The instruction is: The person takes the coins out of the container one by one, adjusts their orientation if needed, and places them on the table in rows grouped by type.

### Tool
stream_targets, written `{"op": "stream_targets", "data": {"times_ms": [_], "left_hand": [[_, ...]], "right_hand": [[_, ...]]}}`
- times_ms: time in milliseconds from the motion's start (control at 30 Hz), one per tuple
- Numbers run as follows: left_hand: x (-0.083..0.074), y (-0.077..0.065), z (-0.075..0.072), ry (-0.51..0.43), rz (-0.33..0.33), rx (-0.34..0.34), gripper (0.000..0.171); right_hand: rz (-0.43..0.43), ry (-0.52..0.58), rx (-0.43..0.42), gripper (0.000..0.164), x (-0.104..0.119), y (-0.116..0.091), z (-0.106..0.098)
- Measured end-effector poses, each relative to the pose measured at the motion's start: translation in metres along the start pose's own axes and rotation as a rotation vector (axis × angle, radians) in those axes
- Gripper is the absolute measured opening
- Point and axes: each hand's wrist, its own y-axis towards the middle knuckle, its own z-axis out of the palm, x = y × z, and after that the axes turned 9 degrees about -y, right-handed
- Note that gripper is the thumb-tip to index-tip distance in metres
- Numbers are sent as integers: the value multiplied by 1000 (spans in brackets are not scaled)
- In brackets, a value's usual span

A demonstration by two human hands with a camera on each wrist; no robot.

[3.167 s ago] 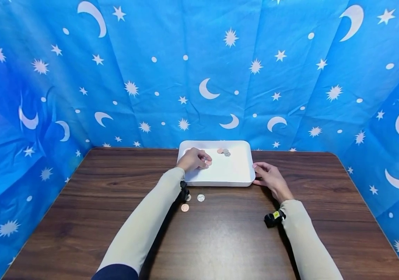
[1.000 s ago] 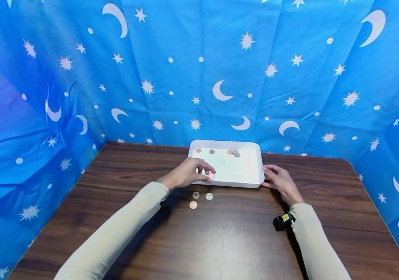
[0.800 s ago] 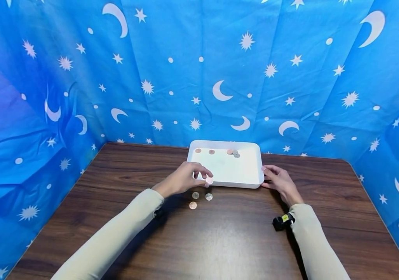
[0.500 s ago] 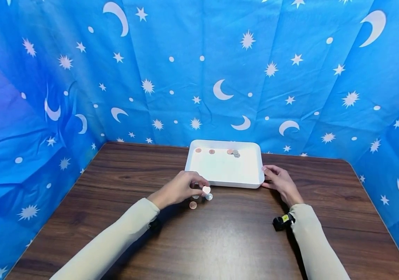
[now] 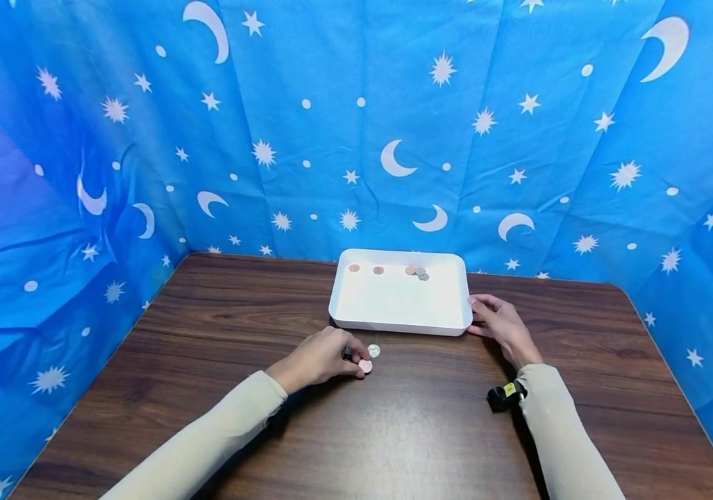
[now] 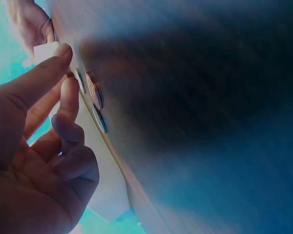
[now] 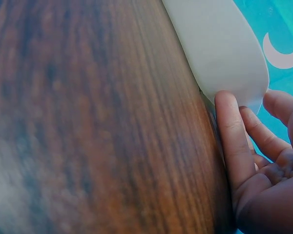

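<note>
Head view: we are finding the left hand [image 5: 321, 356] apparently pinching a copper-coloured coin [image 5: 365, 367] at its fingertips, though the left wrist view is hiding the contact. Right hand [image 5: 500, 325] is grasping nothing, its fingers resting against the right end of the white tray [image 5: 400, 327]. We are noting the pinched coin in front of the tray, left of its centre; the tray's long axis is running left to right. Palm down, the left hand is reaching from the tray's front left. A silver-coloured coin [image 5: 374, 351] is lying between pinched coin and tray. Further coins [image 5: 378, 270] are lying inside the tray, near its far wall.
</note>
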Motion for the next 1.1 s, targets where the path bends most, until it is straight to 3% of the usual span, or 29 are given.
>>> {"op": "stream_targets", "data": {"times_ms": [733, 1100], "left_hand": [[-3, 4, 11, -54, 13, -42, 13], [-8, 4, 11, -95, -39, -41, 10]], "right_hand": [[0, -4, 7, 58, 3, -2, -1], [4, -8, 5, 58, 3, -2, -1]]}}
